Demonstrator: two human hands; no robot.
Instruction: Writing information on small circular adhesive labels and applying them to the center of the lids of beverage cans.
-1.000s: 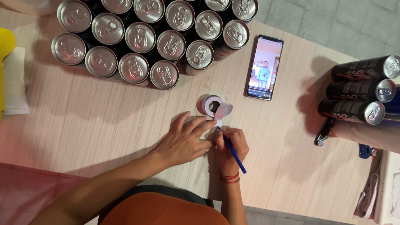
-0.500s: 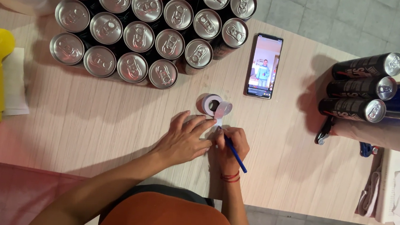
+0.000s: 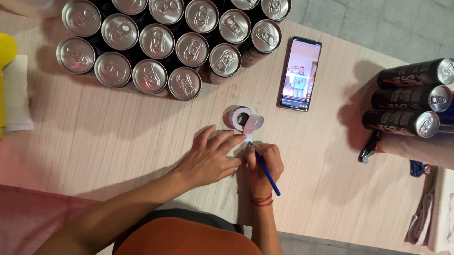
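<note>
Two hands meet: our left hand (image 3: 208,161) lies flat, right hand (image 3: 265,165) grasping a slim blue pen (image 3: 266,172) (tip pointing far-left) near the small white tape roll (image 3: 240,118).

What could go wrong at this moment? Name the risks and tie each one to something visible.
The paper roll stands loose just beyond the left hand; a tug on its strip could likely tip or roll it.

The right hand writes with a blue pen on a small strip that the left hand pins down; if it slips, the mark may smear.

The phone and the block of cans lie close ahead, so a wide elbow or arm move might knock them.
</note>
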